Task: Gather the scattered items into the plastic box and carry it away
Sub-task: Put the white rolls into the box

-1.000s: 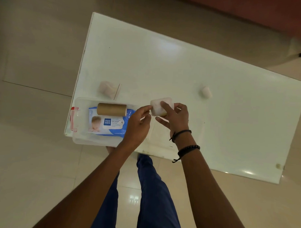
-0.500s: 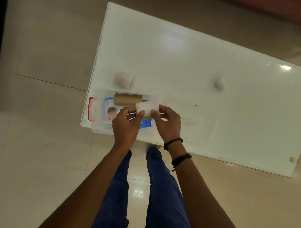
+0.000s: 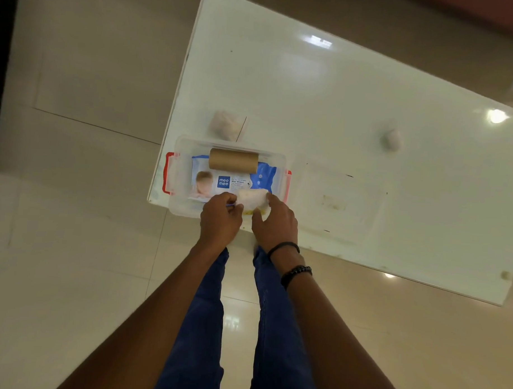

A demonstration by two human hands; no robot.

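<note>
A clear plastic box (image 3: 181, 151) with red handles sits at the near left corner of the white table (image 3: 325, 95). Inside it lie a blue wet-wipes pack (image 3: 221, 181) and a brown cardboard tube (image 3: 233, 159). My left hand (image 3: 219, 219) and my right hand (image 3: 274, 221) both pinch a small white packet (image 3: 252, 198) at the box's near side, above the wipes pack. A crumpled pale bag (image 3: 224, 124) lies on the table just behind the box. A small white wad (image 3: 392, 139) rests farther right on the table.
The table's left and near edges run close to the box, which overhangs the near edge slightly. Glossy tiled floor (image 3: 73, 246) surrounds the table. My legs in blue trousers (image 3: 204, 323) stand right below the hands.
Both hands carried the white packet leftward from beside the box to over the box's near side. The view also shifted, so the table sits farther right.
</note>
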